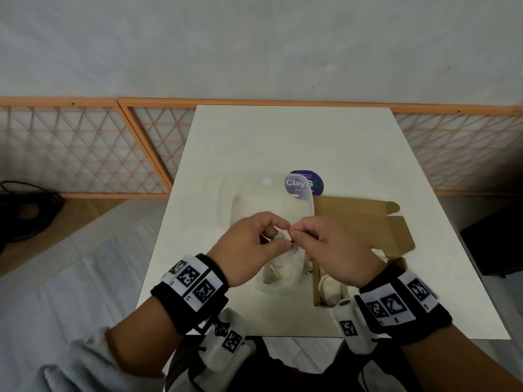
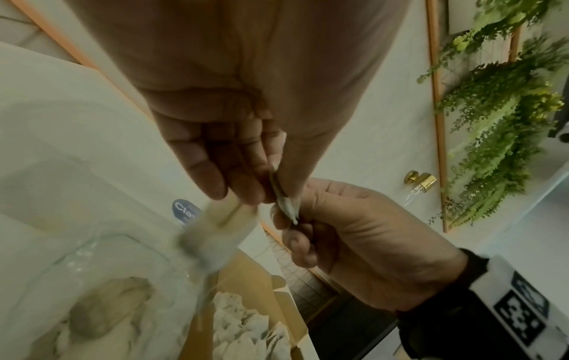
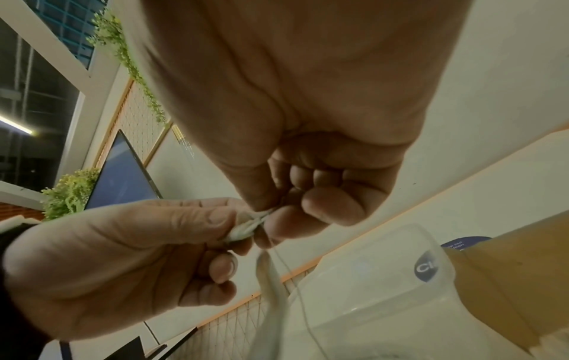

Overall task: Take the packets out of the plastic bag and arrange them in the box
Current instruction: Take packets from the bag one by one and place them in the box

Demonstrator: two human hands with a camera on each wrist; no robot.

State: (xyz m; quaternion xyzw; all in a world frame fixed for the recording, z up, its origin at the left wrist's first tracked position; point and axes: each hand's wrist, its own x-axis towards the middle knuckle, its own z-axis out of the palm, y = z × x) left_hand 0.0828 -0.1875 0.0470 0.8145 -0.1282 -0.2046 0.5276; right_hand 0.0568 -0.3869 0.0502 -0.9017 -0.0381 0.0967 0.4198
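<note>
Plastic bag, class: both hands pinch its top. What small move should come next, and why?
Probably pull the pinched top apart: the left hand and right hand both grip the plastic bag there, and packets still show inside.

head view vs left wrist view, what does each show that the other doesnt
Only the head view shows the whole white table, the lattice panels behind it and both wristbands.

Only the left wrist view shows the hanging green plants, a gold knob on the wall, and close up, the twisted top of the plastic bag pinched from both sides.

Both show the left hand and right hand meeting on the bag, the cardboard box with white packets inside, and the purple sticker.
</note>
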